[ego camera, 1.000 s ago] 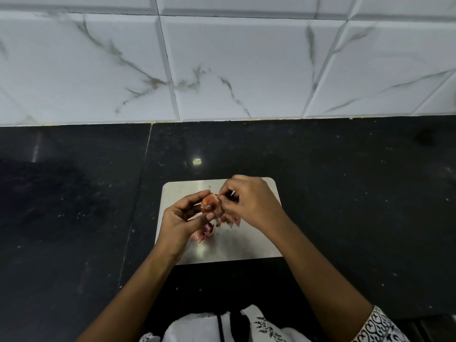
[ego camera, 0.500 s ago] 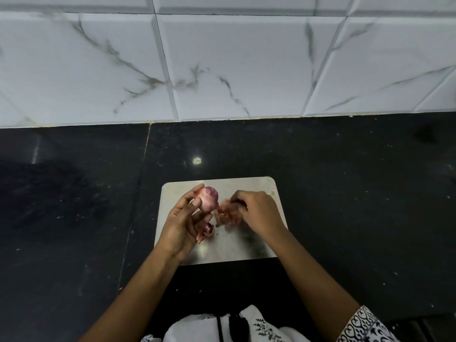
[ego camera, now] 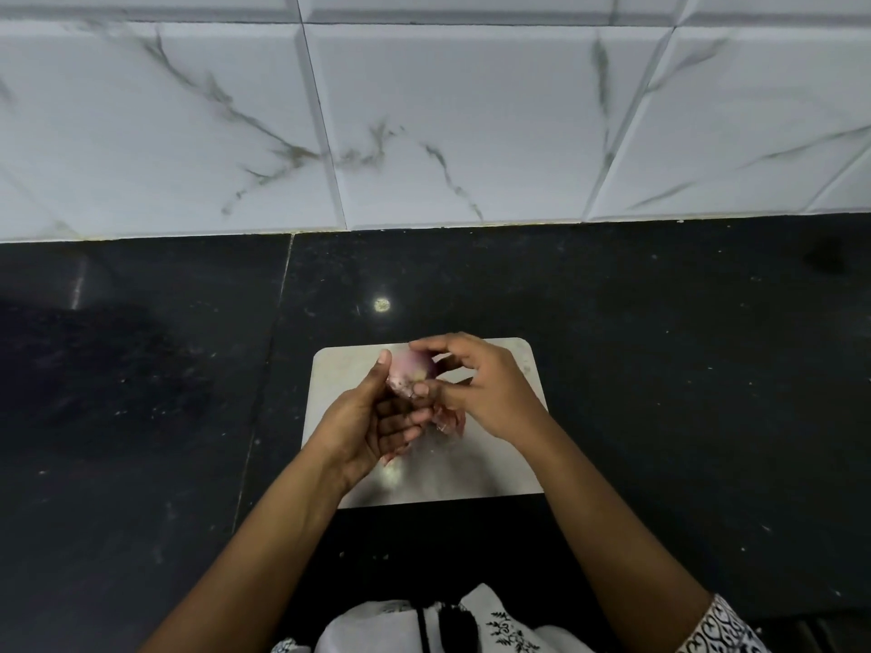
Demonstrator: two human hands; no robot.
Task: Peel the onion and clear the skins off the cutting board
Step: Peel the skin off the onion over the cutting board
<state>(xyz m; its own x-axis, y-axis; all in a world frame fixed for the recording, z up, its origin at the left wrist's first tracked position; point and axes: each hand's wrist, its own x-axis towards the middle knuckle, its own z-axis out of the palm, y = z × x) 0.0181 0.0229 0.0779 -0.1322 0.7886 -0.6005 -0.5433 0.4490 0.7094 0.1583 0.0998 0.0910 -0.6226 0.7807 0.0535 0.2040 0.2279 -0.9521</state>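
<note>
While the left hand [ego camera: 365,419] holds the onion [ego camera: 410,372] between thumb and curled fingers above the far part of the cutting board [ego camera: 471,468], the right hand [ego camera: 476,393] comes to it from the right, with thumb and forefinger closing on the onion's lower end, as if to pinch a bit of skin; I cannot tell if it has skin between them. The onion looks pale and mostly bare, so it is probably slippery, and a strong pull could make it slip out and roll onto the black counter [ego camera: 660,369]. Loose skins [ego camera: 447,421] lie on the board just under the right hand; they are light, and a quick sweep could scatter them. The board's near edge is close to the counter's front, but on both sides and toward the tiled wall [ego camera: 447,110] the counter is free.
</note>
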